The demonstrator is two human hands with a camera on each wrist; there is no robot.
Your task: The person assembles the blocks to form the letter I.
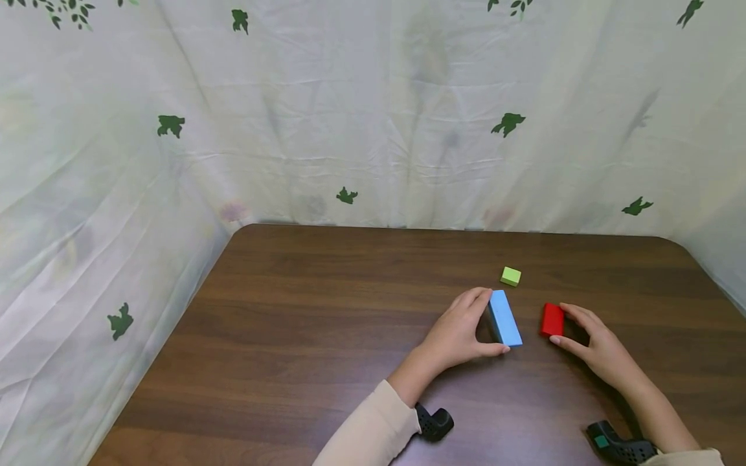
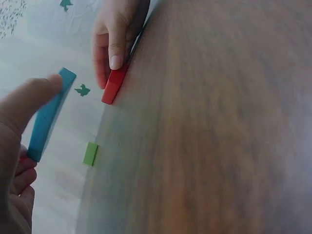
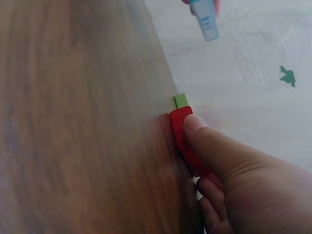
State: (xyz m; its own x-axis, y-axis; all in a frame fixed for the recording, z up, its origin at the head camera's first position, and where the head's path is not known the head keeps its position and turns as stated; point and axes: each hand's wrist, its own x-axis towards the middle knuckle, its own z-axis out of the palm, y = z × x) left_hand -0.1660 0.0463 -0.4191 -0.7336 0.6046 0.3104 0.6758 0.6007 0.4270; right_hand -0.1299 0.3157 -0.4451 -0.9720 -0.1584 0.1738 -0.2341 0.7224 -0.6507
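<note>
My left hand (image 1: 457, 331) pinches a long light-blue block (image 1: 505, 318) by its two ends, thumb at the near end and fingers at the far one. In the right wrist view the blue block (image 3: 204, 22) hangs well above the tabletop. To its right, my right hand (image 1: 601, 349) grips a smaller red block (image 1: 552, 320) between thumb and fingers. The red block (image 3: 183, 131) is down at the table surface in the right wrist view. Behind the blue block sits a small lime-green block (image 1: 510, 276), touched by neither hand.
The brown wooden table (image 1: 291, 336) has rounded far corners. A pale curtain (image 1: 373, 116) with green leaf and bird shapes hangs behind it and along the left side. A black wrist device (image 1: 434, 424) is on the left wrist, another device (image 1: 620, 445) on the right.
</note>
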